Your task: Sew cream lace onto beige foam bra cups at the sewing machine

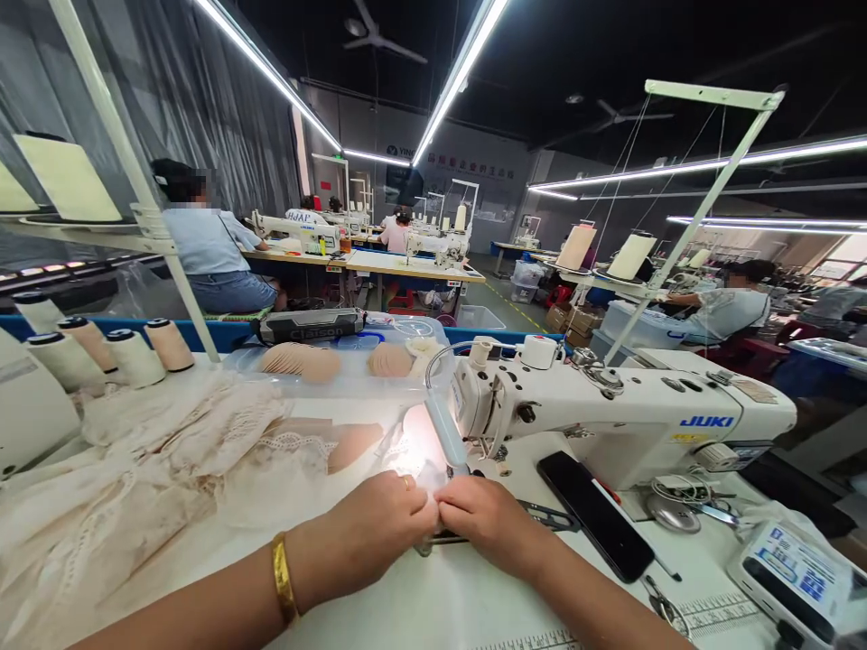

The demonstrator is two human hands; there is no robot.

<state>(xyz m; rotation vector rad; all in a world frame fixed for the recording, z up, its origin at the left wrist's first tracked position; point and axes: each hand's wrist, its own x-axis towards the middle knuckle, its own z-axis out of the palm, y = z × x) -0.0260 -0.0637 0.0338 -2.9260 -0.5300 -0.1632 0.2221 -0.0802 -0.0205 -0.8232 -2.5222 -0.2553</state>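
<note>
White fabric (426, 478) is pinched in left hand (380, 525) and right hand (486, 519); phone (596, 515) lies nearby.

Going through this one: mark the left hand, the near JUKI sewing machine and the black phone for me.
Left hand (371, 528): head view, back of the hand.
JUKI sewing machine (623, 422): head view, side of its white body.
Black phone (596, 516): head view, mid-screen.

fabric heap (155, 460) off left on the table (386, 600), sewing machine (610, 420) over right, phone (596, 516) in front of it, thread cones (135, 358) behind the fabric
</note>
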